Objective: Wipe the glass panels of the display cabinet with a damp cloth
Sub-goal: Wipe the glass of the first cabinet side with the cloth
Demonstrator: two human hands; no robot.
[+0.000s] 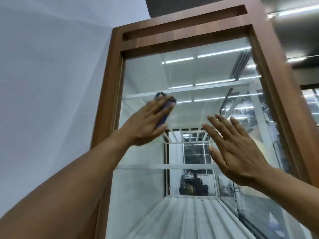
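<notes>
One dark blue cloth (163,118) lies flat against the glass panel (198,75) of the display cabinet (181,31), under the fingers of the left hand (146,125); it looks folded or bunched, its upper edge showing beyond the fingertips and a strip showing between two fingers; whether it is damp cannot be told. Left hand: fingers straight, pressing the cloth to the glass, not curled round it; outline slightly blurred. Right hand (236,152): wide, fingers spread and straight, palm towards the same panel, holding nothing; contact with the glass cannot be told; it sits beside the left hand and a little lower, apart from the cloth. Glass panel: tall and clear, reflecting strip lights above both hands; hazy and streaked below them; white shelf bars (189,90) cross behind it, one at the left fingertips, one level with the right wrist. Side glass (250,114) just right of the right hand carries droplets or smears. Wood frame (107,100): brown, surrounding the panel, with a recessed slot across the top, well above both hands. Pale wall (51,83) left of the left forearm; second framed glass cabinet (309,100) beyond the right hand; ceiling strip light (293,10) above it.
</notes>
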